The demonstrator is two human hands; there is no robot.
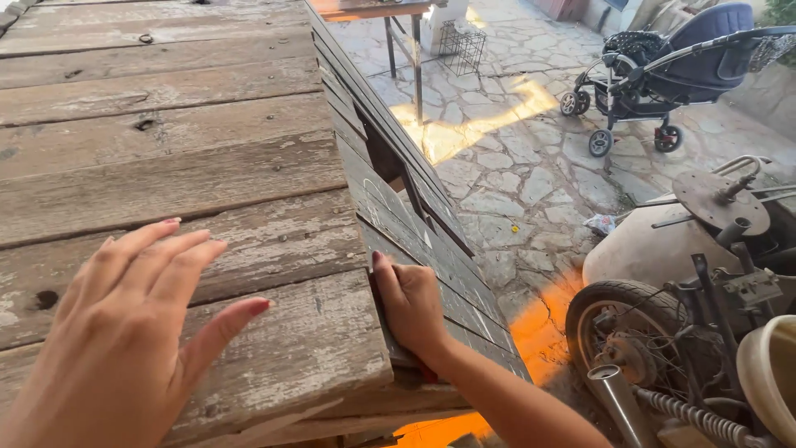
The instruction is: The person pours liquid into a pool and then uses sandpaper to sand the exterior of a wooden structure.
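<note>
My left hand (124,332) hovers flat, fingers spread, over the weathered wooden plank surface (166,158) at the lower left, holding nothing. My right hand (408,303) presses against the right edge of the same planks, its fingers curled over the corner onto the dark slatted side panel (414,224). Whether a small object lies under that palm cannot be told; a red bit shows by the wrist.
The side panel has a dark opening (383,153). To the right lies a stone-paved floor (514,158) with a dark blue stroller (663,75), an old dusty motorcycle (680,332), a wire basket (462,46) and metal table legs (417,58).
</note>
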